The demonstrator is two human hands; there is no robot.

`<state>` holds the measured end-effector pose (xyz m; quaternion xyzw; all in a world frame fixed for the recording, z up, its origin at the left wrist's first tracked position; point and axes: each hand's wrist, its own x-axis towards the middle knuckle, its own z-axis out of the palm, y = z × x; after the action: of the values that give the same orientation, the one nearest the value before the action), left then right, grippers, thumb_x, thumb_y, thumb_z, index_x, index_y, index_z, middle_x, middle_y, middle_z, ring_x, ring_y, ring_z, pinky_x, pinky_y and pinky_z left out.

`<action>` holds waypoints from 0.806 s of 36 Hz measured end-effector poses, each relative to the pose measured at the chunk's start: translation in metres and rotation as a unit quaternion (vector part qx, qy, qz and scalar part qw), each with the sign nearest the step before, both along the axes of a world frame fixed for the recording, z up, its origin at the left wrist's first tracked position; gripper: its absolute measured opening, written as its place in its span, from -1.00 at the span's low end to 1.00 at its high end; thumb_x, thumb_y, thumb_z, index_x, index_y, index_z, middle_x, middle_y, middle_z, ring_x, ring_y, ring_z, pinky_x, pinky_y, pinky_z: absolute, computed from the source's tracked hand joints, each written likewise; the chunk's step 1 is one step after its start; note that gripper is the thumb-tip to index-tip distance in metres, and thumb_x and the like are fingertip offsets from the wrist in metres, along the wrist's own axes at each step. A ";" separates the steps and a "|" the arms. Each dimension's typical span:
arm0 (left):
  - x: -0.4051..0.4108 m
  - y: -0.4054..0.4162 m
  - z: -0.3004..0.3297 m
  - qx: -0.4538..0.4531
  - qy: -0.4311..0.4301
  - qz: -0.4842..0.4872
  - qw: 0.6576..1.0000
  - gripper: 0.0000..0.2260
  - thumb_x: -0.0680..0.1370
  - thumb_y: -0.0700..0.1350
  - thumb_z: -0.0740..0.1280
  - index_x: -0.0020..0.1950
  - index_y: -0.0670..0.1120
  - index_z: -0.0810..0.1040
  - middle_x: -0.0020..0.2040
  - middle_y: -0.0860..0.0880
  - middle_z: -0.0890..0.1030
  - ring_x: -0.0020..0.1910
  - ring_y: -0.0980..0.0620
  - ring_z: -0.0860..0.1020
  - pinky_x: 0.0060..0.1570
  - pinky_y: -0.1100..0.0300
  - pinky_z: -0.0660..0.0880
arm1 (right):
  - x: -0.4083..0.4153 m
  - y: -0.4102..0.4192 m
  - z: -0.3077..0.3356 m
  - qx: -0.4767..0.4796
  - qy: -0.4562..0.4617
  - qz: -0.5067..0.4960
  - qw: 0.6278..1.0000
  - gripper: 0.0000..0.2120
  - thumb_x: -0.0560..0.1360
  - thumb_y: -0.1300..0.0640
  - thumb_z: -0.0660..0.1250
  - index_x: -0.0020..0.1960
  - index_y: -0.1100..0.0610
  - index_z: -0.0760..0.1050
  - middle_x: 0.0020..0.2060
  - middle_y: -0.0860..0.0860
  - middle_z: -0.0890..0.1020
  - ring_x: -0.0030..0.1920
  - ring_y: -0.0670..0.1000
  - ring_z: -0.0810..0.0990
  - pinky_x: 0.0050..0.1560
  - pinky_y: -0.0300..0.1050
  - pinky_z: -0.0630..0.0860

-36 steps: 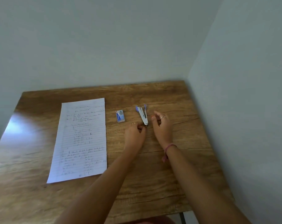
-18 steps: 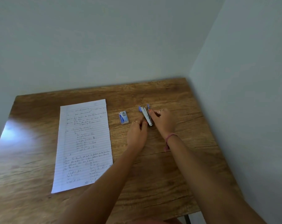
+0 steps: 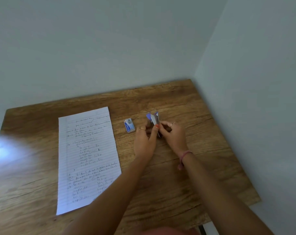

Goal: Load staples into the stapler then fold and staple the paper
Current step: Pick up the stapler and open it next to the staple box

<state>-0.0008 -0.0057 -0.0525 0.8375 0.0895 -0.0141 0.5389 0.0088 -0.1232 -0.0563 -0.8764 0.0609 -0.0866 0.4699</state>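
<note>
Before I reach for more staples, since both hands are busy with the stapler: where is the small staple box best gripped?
Pinch the staple box across its two long sides, coming down from above with the left hand, which is nearer. It lies flat on the table, with bare wood on both long sides, clear of the paper and the stapler.

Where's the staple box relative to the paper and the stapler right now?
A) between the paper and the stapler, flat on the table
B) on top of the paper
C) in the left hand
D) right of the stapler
A: the staple box lies on the table, apart from the paper on its left, with the stapler to its right.
</note>
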 end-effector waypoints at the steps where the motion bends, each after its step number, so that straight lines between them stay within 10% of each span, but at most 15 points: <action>1: 0.000 0.001 -0.001 -0.012 0.004 0.001 1.000 -0.57 0.53 0.21 0.26 0.27 -0.04 0.51 0.14 0.05 0.57 0.03 0.16 0.56 0.06 0.13 0.55 | -0.005 0.002 0.003 0.010 -0.009 0.008 1.000 -0.85 0.49 0.08 0.39 0.02 0.09 0.66 -0.26 -0.17 0.63 -0.22 -0.31 0.58 -0.18 -0.45 0.42; 6: 0.000 0.007 0.007 -0.113 0.023 0.010 0.993 -0.84 0.53 0.07 0.35 0.01 0.02 0.56 -0.12 0.07 0.67 -0.12 0.19 0.62 -0.03 0.15 0.59 | -0.019 0.010 0.011 0.100 -0.024 0.048 0.993 -0.89 0.51 0.16 0.39 0.01 0.01 0.62 -0.29 -0.19 0.65 -0.22 -0.22 0.64 -0.22 -0.37 0.53; 17: -0.006 0.022 0.013 -0.267 0.023 -0.016 0.963 -0.88 0.54 -0.19 0.37 0.05 -0.03 0.56 0.03 0.05 0.68 0.07 0.17 0.62 0.10 0.22 0.53 | -0.011 0.010 0.005 0.082 -0.032 -0.034 0.996 -0.73 0.51 0.14 0.27 0.18 0.14 0.56 -0.29 0.14 0.66 -0.30 0.13 0.61 -0.28 0.05 0.56; 23: -0.007 0.029 0.010 -0.246 0.019 -0.022 0.969 -0.79 0.48 -0.21 0.42 0.11 -0.08 0.60 0.09 0.15 0.65 0.10 0.31 0.56 0.02 0.41 0.47 | -0.006 0.004 0.002 0.247 -0.020 -0.123 0.961 -0.43 0.52 0.32 0.28 0.48 0.11 0.20 0.02 0.01 0.63 -0.02 -0.01 0.66 0.00 -0.09 0.62; 29: -0.004 0.029 0.010 -0.247 0.040 -0.003 0.968 -0.74 0.44 -0.18 0.47 0.09 0.04 0.59 0.05 0.13 0.67 0.08 0.27 0.59 0.06 0.31 0.50 | -0.006 0.008 0.003 0.060 -0.077 -0.189 0.977 -0.62 0.51 0.33 0.30 0.32 0.21 0.44 0.34 0.12 0.37 0.30 -0.02 0.39 0.21 -0.46 0.35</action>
<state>-0.0053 0.0236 -0.0427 0.6777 0.1021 -0.0708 0.7248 0.0031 -0.1155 -0.0529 -0.8101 0.1940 -0.2375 0.4996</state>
